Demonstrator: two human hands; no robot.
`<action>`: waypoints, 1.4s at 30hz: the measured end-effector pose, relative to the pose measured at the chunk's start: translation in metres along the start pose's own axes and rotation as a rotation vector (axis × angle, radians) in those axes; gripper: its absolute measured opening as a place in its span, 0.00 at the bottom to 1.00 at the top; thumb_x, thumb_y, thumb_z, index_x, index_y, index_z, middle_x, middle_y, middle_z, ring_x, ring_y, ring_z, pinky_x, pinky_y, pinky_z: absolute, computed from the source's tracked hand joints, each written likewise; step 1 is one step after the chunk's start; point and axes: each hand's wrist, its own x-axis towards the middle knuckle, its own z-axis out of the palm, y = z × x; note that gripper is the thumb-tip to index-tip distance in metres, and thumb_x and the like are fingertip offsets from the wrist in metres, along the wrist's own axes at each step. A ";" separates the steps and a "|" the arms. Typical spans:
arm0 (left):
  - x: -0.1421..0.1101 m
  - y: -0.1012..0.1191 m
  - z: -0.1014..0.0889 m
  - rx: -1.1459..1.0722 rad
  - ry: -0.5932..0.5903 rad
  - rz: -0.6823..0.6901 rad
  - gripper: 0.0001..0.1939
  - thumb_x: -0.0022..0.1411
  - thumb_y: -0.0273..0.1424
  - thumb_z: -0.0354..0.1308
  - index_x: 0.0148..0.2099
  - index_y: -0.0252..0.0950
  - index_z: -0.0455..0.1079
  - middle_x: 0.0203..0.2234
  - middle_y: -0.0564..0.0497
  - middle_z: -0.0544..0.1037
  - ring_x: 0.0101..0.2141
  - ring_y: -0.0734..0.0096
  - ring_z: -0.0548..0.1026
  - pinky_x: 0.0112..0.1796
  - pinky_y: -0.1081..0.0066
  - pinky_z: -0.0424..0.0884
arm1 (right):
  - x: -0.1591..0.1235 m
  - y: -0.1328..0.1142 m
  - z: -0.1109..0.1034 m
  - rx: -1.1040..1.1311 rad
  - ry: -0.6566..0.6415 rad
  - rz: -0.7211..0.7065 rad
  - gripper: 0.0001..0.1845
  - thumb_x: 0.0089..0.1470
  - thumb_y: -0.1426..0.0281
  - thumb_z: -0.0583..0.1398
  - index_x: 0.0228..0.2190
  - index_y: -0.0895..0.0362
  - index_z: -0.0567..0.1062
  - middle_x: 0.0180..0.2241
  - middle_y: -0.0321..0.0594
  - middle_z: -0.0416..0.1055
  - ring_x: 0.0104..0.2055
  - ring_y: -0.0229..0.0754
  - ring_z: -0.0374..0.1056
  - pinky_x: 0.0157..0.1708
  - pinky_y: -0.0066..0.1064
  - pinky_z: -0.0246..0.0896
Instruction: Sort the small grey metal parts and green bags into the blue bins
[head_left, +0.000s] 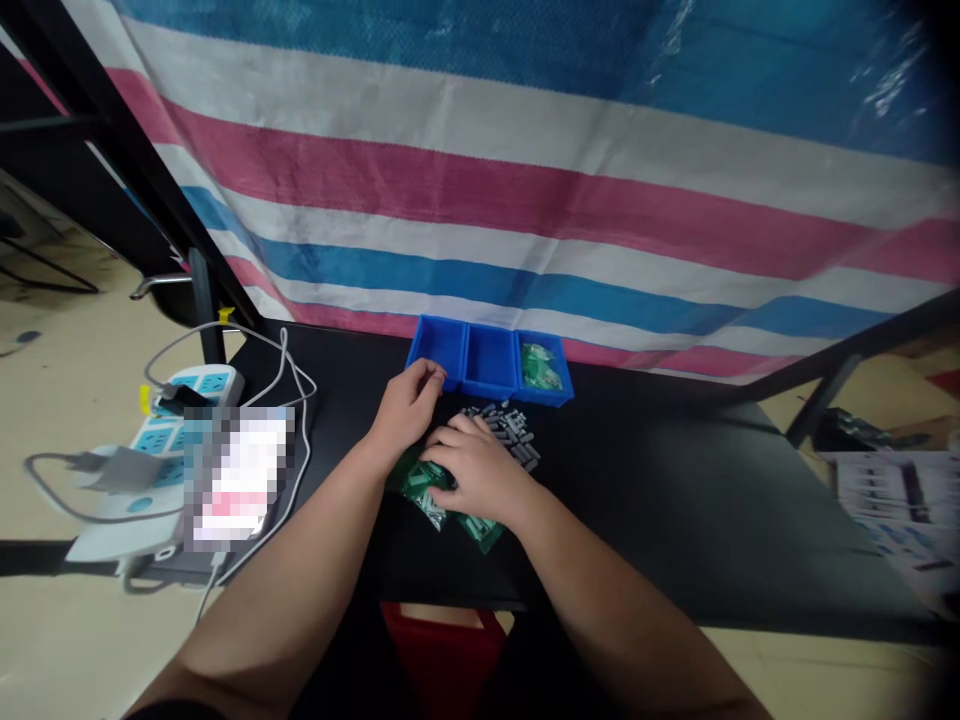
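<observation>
My left hand is at the front of a blue three-part bin, by its left compartment. Its fingers are curled together, and whatever they may pinch is hidden. Palm down, my right hand lies with fingers spread over small green plastic bags and the near edge of a loose heap of grey plugs. The bags hold small pale pieces. More clear and green packets sit in the bin's right compartment; the left and middle ones show bare blue floors.
A white power strip with plugs and cables lies at the table's left, beside a blurred-out phone. A striped tarp hangs behind the black table. Below the front edge is a red stool.
</observation>
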 end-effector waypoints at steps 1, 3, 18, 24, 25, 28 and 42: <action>0.000 0.000 0.000 0.004 0.000 0.001 0.09 0.68 0.35 0.51 0.39 0.38 0.71 0.28 0.54 0.75 0.31 0.69 0.73 0.35 0.72 0.67 | 0.001 -0.001 0.003 -0.008 0.010 0.010 0.14 0.52 0.65 0.68 0.42 0.53 0.80 0.42 0.42 0.76 0.48 0.50 0.61 0.50 0.44 0.54; 0.000 -0.001 0.000 0.010 0.007 0.001 0.09 0.68 0.35 0.52 0.39 0.38 0.71 0.28 0.54 0.75 0.31 0.69 0.74 0.35 0.71 0.67 | 0.002 -0.003 0.006 -0.017 0.034 0.009 0.10 0.53 0.67 0.66 0.39 0.54 0.80 0.39 0.41 0.76 0.47 0.50 0.61 0.49 0.44 0.54; 0.004 -0.002 -0.004 -0.033 0.119 -0.026 0.09 0.66 0.36 0.53 0.37 0.37 0.71 0.27 0.54 0.72 0.29 0.71 0.70 0.33 0.72 0.64 | 0.003 0.008 0.006 0.031 0.128 0.032 0.18 0.55 0.67 0.66 0.49 0.52 0.76 0.52 0.43 0.75 0.61 0.54 0.57 0.59 0.49 0.50; 0.005 -0.001 -0.006 -0.021 0.120 -0.036 0.10 0.66 0.37 0.53 0.37 0.37 0.71 0.27 0.54 0.72 0.29 0.70 0.70 0.33 0.73 0.65 | 0.023 0.004 0.026 -0.060 0.166 0.145 0.08 0.55 0.72 0.63 0.40 0.53 0.77 0.40 0.40 0.77 0.53 0.49 0.62 0.60 0.48 0.47; 0.005 -0.001 -0.006 -0.021 0.122 -0.038 0.10 0.66 0.37 0.53 0.37 0.37 0.71 0.26 0.54 0.72 0.29 0.70 0.70 0.32 0.73 0.65 | 0.025 0.004 0.026 -0.071 0.174 0.151 0.07 0.55 0.72 0.63 0.38 0.53 0.77 0.38 0.40 0.77 0.52 0.49 0.63 0.60 0.48 0.46; 0.005 -0.001 -0.008 -0.033 0.139 -0.030 0.10 0.66 0.37 0.54 0.37 0.37 0.71 0.27 0.54 0.72 0.29 0.71 0.70 0.32 0.73 0.65 | 0.025 0.004 0.024 -0.069 0.226 0.157 0.04 0.56 0.73 0.62 0.35 0.54 0.76 0.34 0.40 0.76 0.49 0.48 0.65 0.59 0.46 0.49; 0.003 0.001 -0.007 -0.053 0.167 -0.009 0.09 0.65 0.37 0.56 0.38 0.37 0.72 0.27 0.55 0.71 0.29 0.71 0.68 0.33 0.73 0.64 | -0.033 0.124 -0.027 0.020 0.967 0.704 0.12 0.58 0.67 0.57 0.43 0.57 0.73 0.42 0.50 0.75 0.46 0.52 0.70 0.51 0.46 0.63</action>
